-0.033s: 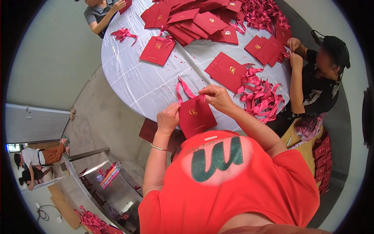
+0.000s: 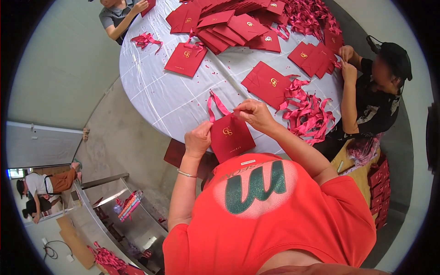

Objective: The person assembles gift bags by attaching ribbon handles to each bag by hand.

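A red paper bag (image 2: 232,137) with a gold emblem rests at the near edge of the round table, tilted slightly. My left hand (image 2: 198,139) is closed on the bag's upper left edge. A pink ribbon (image 2: 220,104) loops up from the top of the bag onto the tablecloth. At the bag's upper right corner, my right hand (image 2: 255,114) pinches the ribbon's end between thumb and fingers. Just right of my right hand lie another red bag (image 2: 266,84) and a loose heap of pink ribbons (image 2: 309,114).
The round table (image 2: 151,96) has a white cloth. A large pile of red bags (image 2: 229,30) fills its far side. One person (image 2: 380,87) works at the right, another (image 2: 120,18) at the far left. A yellow bench (image 2: 350,167) stands at the right.
My right hand has shifted very slightly at the bag's upper right corner. The left hand and the bag stay in place.
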### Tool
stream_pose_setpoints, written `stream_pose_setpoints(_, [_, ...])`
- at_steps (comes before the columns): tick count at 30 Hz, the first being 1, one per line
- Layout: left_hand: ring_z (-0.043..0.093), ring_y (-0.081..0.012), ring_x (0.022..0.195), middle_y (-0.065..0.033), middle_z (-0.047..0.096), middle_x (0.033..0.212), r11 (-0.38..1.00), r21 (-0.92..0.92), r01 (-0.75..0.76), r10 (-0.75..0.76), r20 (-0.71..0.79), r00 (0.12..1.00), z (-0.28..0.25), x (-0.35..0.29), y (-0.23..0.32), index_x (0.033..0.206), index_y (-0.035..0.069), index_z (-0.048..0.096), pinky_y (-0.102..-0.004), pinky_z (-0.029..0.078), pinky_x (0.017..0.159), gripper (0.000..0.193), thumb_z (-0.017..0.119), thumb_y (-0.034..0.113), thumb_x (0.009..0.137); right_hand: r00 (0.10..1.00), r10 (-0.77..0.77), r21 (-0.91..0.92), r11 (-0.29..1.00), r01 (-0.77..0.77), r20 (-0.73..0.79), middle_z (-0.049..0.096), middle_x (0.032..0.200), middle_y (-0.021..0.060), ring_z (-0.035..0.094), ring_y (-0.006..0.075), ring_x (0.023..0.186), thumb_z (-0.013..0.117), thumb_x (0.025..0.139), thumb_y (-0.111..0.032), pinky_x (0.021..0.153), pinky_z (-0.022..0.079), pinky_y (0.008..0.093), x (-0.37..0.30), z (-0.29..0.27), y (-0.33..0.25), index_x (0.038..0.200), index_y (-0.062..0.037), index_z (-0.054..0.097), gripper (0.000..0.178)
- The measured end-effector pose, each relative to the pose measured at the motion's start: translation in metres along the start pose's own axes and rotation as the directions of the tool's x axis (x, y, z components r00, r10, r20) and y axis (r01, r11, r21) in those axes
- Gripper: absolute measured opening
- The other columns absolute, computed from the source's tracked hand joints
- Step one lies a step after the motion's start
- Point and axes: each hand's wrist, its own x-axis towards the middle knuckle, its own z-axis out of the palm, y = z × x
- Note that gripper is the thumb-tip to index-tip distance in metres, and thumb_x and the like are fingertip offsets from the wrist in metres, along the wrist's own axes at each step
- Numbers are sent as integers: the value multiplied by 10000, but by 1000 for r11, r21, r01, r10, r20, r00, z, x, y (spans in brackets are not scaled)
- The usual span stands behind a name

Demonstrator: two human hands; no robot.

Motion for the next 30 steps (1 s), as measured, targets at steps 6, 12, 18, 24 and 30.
stream_pose_setpoints(6, [671,-249,732,-64,686,932,983,4,-183,182,-146,972,2,-5,-8,938,100,667,-341,539,577,199,596,19,771,894,-442,-311,842,440,69,641,986,128,649,234,822,717,749,-32,673,520,303,6,10,-14,837,17,661,115])
stream_pose_setpoints(12, [677,-252,722,-99,691,865,972,-220,-83,30,-233,972,0,-2,0,915,82,687,-337,536,598,186,601,3,770,985,-148,-149,976,161,89,657,837,149,651,272,779,701,741,-73,694,511,340,13,35,3,863,-6,681,141])
stream_pose_setpoints(18, [662,-257,665,-119,682,823,882,-434,183,-212,-20,977,-5,-3,-2,904,80,692,-322,508,580,150,620,25,785,972,-194,-215,952,220,136,651,831,150,642,287,762,697,730,-73,684,507,354,21,38,9,870,-13,688,152])
stream_pose_setpoints(24, [620,-125,565,-83,692,760,734,-617,286,-274,116,955,4,0,-7,947,15,666,-283,489,511,150,587,-3,819,975,-153,-200,962,184,160,661,819,142,649,254,752,696,748,-81,682,505,339,20,39,3,872,-19,693,138])
stream_pose_setpoints(30, [476,-70,465,-19,601,707,463,-586,665,-261,627,734,-24,24,-7,1052,-2,610,-237,399,412,217,548,2,844,983,58,-117,992,-38,176,672,796,103,635,155,739,688,800,-77,668,500,286,24,40,12,899,-12,688,117])
